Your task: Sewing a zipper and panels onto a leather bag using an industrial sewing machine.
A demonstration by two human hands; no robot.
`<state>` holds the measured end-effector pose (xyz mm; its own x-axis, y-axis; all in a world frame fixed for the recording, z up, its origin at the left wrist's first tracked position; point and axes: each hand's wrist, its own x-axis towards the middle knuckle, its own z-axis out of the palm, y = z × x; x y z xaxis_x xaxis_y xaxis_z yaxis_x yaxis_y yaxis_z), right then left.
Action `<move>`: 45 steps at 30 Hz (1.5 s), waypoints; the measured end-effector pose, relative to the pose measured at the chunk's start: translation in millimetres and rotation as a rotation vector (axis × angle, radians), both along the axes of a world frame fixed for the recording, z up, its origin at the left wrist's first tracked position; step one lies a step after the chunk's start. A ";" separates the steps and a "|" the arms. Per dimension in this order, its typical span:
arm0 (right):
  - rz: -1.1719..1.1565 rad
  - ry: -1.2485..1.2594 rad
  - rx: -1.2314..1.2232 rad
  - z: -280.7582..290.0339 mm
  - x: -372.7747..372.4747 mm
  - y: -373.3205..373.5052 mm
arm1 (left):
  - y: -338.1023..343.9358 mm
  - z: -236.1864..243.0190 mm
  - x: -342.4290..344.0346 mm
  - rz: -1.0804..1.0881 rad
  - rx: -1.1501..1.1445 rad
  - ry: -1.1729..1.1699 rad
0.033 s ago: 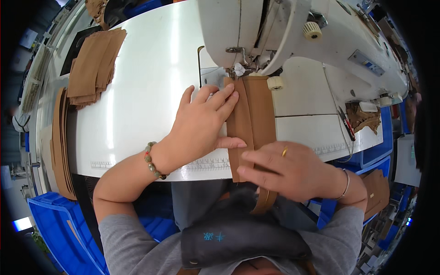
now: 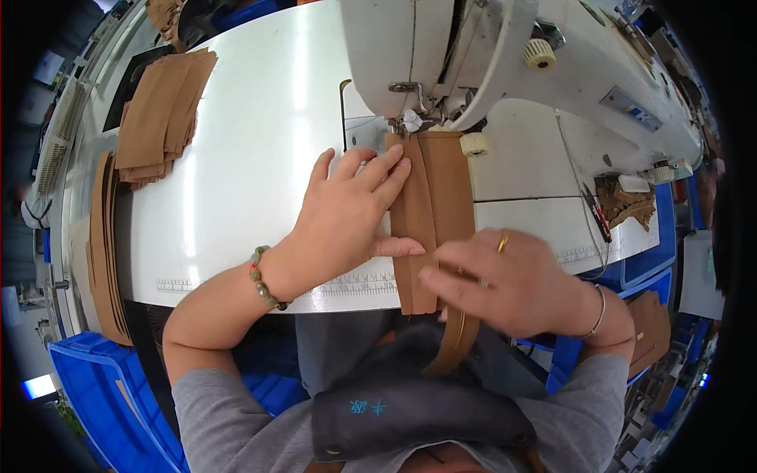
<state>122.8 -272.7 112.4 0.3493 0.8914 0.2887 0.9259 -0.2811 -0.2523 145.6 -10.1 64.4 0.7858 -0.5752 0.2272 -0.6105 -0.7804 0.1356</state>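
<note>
Lying lengthwise on the white bench (image 2: 252, 173), a brown fabric panel (image 2: 453, 197) runs from the needle area of a white sewing machine (image 2: 579, 79) straight toward the seated person, its near end at the bench's front edge. The left hand (image 2: 343, 201) is the closer of the two to the needle: it comes in from the panel's left side, fingers spread and resting flat on the cloth without gripping, the foremost fingertips just short of the needle area and the thumb pointing right across the panel's lower part. The right hand (image 2: 512, 284) is at the panel's near right edge, fingers pointing left toward it. A narrow brown strip (image 2: 456, 347) curves down below these fingers; they are blurred, so whether they pinch it cannot be told.
</note>
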 end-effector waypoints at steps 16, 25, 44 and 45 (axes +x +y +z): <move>-0.122 -0.354 0.216 -66.3 61.3 30.0 | -1.3 -5.9 -0.8 0.071 -0.121 0.075; -0.146 -0.367 0.253 -64.4 62.6 36.0 | -2.8 -0.1 -8.0 0.064 -0.032 0.064; -0.248 -0.171 0.063 -67.3 67.4 30.0 | -4.4 7.0 -10.2 0.080 0.072 0.044; -0.248 -0.162 0.050 -68.2 66.7 29.0 | -4.9 7.0 -10.1 0.080 0.072 0.046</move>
<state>189.5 -243.7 44.2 0.5000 0.7680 0.4002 0.8601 -0.4943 -0.1258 135.5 -15.0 71.4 0.8387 -0.5236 0.1499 -0.5400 -0.8353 0.1037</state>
